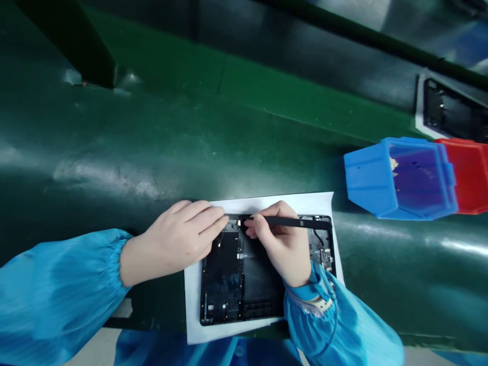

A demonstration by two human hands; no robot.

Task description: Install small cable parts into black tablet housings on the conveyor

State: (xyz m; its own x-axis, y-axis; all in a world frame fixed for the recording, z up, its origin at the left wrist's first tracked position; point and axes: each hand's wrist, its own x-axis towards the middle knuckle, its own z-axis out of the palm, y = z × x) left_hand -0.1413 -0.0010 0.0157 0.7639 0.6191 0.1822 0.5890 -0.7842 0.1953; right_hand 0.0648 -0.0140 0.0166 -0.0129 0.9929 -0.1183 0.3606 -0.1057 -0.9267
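Observation:
An opened black tablet housing [223, 274] lies on a white sheet [193, 317] in front of me, its inside facing up, with small parts and thin wires showing. My left hand [179, 239] rests over its upper left corner, fingers stretched out side by side; the thumb is hidden. In my right hand [285, 239] is a slim black tool that looks like tweezers [305, 222], pinched between thumb and fingers. Its working end points left at the housing's top edge, close to my left fingertips, and the tip is hard to make out. Both hands are at the housing.
To the right stand a blue bin [369, 175] with small pale pieces inside and a red bin [470, 178] beside it. Farther back at the right lies another black housing [457, 109] on white backing. A dark post [87, 46] rises from the green worktop [171, 137] at the upper left.

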